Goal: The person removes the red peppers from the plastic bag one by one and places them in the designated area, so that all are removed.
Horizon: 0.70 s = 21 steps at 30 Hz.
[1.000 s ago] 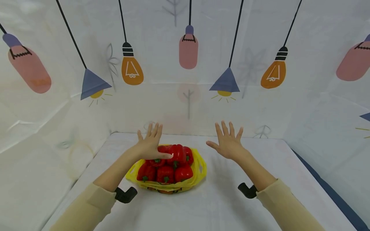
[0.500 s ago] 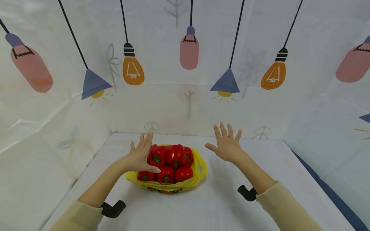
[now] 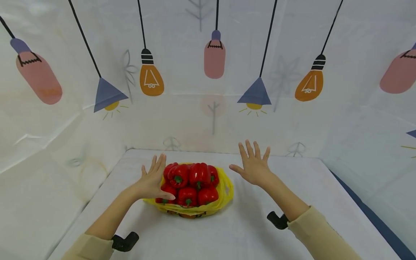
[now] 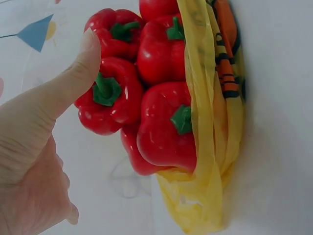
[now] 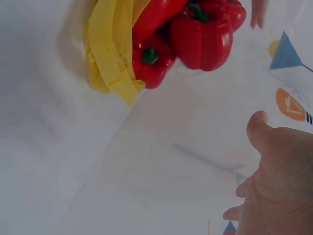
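Note:
Several red bell peppers (image 3: 187,196) with green stems are heaped in a yellow plastic bag (image 3: 224,195), its rim lying low around them. My left hand (image 3: 150,185) is spread at the left side of the heap, its thumb in front of a lower pepper in the head view; whether it touches cannot be told there. In the left wrist view the thumb (image 4: 78,73) overlaps the upper peppers. To the right of the bag my right hand (image 3: 255,168) hovers with fingers spread, holding nothing and apart from the peppers.
The bag stands on a white-covered table (image 3: 208,242). Behind it rises a pale wall sheet (image 3: 182,122) printed with lamps and bulbs. A black wrist mount (image 3: 125,242) juts from the left sleeve, another mount (image 3: 277,220) from the right.
My left hand has moved left and down, uncovering the upper peppers. The right hand has lowered slightly. The peppers and bag stay in place on the table.

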Available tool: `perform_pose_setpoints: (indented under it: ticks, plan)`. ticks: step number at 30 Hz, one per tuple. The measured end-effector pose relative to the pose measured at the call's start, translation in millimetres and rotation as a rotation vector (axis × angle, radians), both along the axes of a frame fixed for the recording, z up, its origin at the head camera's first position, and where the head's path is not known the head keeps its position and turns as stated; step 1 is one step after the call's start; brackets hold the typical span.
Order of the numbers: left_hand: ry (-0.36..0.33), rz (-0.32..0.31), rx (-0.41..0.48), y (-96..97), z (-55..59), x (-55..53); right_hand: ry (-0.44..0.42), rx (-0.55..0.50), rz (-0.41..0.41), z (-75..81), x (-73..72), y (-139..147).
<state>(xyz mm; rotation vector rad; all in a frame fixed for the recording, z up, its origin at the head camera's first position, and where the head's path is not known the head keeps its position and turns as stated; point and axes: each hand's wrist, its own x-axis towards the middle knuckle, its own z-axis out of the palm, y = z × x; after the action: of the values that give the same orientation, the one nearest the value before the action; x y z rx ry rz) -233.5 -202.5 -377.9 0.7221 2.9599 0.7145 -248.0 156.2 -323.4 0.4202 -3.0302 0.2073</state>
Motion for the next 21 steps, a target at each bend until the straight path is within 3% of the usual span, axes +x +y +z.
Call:
perform_pose_setpoints:
  ticks: [6,14,21]
  plan:
    - [0.014,0.005,-0.019,-4.4,-8.5,-1.2,-0.01,-0.004,0.008,-5.7,-2.8,-3]
    - [-0.033,-0.026,0.062,-13.1,-30.5,0.3,-0.011,0.002,0.009,-11.1,0.7,-2]
    - [-0.026,-0.016,0.132,-20.4,-51.5,6.1,-0.007,0.008,0.017,-13.0,5.6,-1]
